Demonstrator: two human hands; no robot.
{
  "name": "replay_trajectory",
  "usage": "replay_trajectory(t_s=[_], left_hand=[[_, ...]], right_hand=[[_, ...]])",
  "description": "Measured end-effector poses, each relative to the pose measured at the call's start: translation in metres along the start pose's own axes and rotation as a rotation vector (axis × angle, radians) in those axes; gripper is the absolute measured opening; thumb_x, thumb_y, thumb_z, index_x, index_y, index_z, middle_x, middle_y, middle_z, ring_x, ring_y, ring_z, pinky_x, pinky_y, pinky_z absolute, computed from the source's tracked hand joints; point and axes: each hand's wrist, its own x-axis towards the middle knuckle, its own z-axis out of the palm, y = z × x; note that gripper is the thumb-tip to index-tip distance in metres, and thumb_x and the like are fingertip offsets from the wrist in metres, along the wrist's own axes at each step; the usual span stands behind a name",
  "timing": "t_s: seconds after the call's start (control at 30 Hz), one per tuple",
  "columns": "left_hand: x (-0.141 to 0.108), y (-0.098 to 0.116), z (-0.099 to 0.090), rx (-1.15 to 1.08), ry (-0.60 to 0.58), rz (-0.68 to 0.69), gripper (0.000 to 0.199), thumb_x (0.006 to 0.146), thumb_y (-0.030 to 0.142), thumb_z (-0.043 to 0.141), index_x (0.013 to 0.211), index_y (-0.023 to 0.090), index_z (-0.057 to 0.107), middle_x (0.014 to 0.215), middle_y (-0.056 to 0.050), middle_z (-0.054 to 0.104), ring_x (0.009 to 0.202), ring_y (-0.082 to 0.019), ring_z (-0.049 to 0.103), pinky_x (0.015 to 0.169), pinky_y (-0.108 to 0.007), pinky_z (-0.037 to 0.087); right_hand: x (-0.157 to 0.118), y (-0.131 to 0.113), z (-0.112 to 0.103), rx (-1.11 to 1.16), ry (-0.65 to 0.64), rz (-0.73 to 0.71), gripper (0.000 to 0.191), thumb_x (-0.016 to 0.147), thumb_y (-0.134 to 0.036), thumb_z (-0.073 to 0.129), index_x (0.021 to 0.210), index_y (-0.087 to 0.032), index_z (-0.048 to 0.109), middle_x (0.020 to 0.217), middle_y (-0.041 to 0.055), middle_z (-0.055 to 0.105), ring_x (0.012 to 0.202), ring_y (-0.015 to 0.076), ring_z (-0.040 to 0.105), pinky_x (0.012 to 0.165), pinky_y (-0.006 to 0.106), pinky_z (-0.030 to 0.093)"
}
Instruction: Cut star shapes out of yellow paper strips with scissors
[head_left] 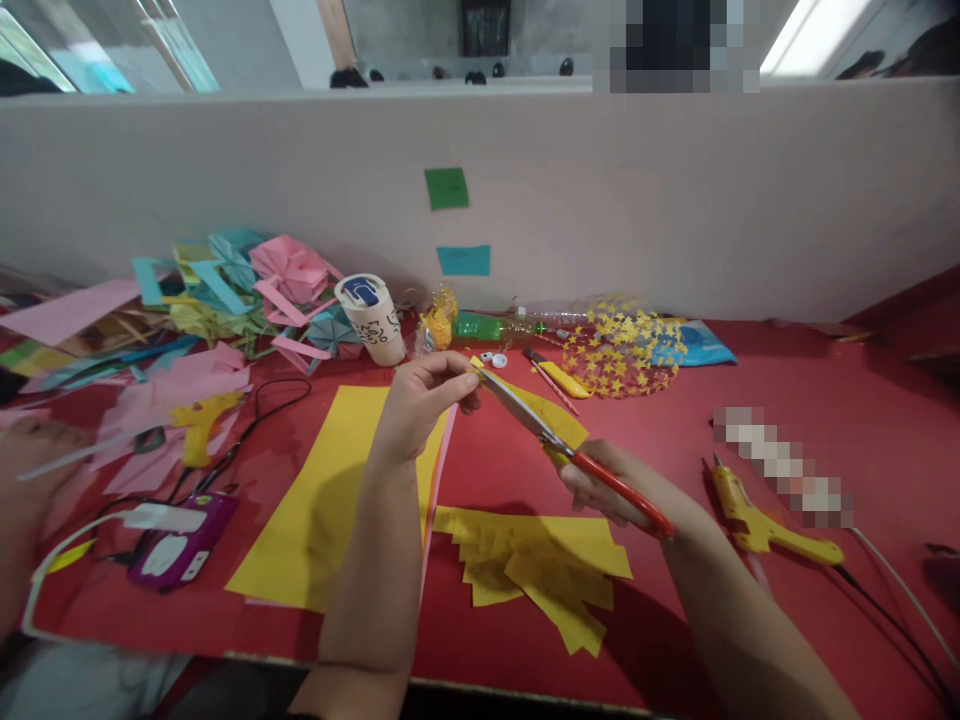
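Observation:
My right hand grips a pair of scissors with red handles, its blades pointing up and left. A piece of yellow paper lies along the blades, partly hidden behind them. At its far tip, my left hand pinches the paper between thumb and fingers, close to the scissor points. Below the hands, several cut yellow paper pieces overlap in a fanned pile on the red table. Under my left forearm is a stack of yellow sheets with pink edges showing.
Glue guns lie at right and left, with cords. A purple power box sits front left beside another person's arm. Paper crafts, a white cup, a green bottle and yellow stars line the wall.

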Motion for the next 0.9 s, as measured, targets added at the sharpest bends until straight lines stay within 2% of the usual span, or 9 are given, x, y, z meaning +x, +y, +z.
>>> replay_trajectory(t_s=[0.2, 0.33, 0.5, 0.7, 0.9], left_hand=[[0.0001, 0.0002, -0.0018, -0.003, -0.018, -0.003, 0.008, 0.065, 0.023, 0.071, 0.063, 0.016, 0.067, 0.054, 0.002, 0.061, 0.048, -0.009, 0.057, 0.047, -0.021, 0.046], [-0.0004, 0.0008, -0.0027, -0.002, -0.024, -0.012, 0.007, 0.065, 0.022, 0.071, 0.063, 0.016, 0.067, 0.054, 0.002, 0.061, 0.048, -0.009, 0.058, 0.047, -0.021, 0.046], [-0.0014, 0.0016, -0.0023, -0.001, -0.028, -0.024, 0.008, 0.063, 0.021, 0.072, 0.062, 0.016, 0.066, 0.052, 0.003, 0.061, 0.048, -0.009, 0.058, 0.047, -0.02, 0.047], [-0.001, 0.0017, -0.003, -0.005, -0.035, -0.02, 0.008, 0.063, 0.021, 0.072, 0.062, 0.016, 0.066, 0.052, 0.003, 0.061, 0.047, -0.009, 0.057, 0.047, -0.021, 0.047], [-0.0011, 0.0024, -0.0033, -0.007, -0.035, -0.021, 0.007, 0.063, 0.02, 0.072, 0.062, 0.015, 0.067, 0.052, 0.003, 0.061, 0.048, -0.009, 0.058, 0.047, -0.02, 0.048]], right_hand=[[-0.0004, 0.0008, -0.002, -0.021, -0.017, 0.009, 0.055, 0.073, -0.074, 0.058, 0.059, -0.024, 0.039, 0.041, -0.0079, 0.038, 0.033, 0.0064, 0.035, 0.035, 0.021, 0.029], [-0.002, -0.0027, -0.0031, -0.044, -0.01, 0.016, 0.05, 0.076, -0.068, 0.059, 0.061, -0.023, 0.041, 0.043, -0.008, 0.038, 0.034, 0.0061, 0.034, 0.035, 0.021, 0.026], [-0.0017, -0.0043, -0.0048, -0.022, -0.058, -0.019, 0.052, 0.075, -0.07, 0.059, 0.061, -0.024, 0.037, 0.044, -0.0082, 0.037, 0.034, 0.006, 0.034, 0.036, 0.021, 0.026], [0.0016, 0.0031, -0.0043, -0.051, -0.028, -0.031, 0.051, 0.077, -0.068, 0.058, 0.061, -0.024, 0.038, 0.045, -0.008, 0.037, 0.036, 0.007, 0.037, 0.039, 0.022, 0.032], [0.0024, 0.0042, -0.0042, -0.057, -0.035, -0.02, 0.048, 0.076, -0.065, 0.056, 0.061, -0.023, 0.039, 0.048, -0.0063, 0.04, 0.036, 0.0065, 0.037, 0.036, 0.021, 0.028]])
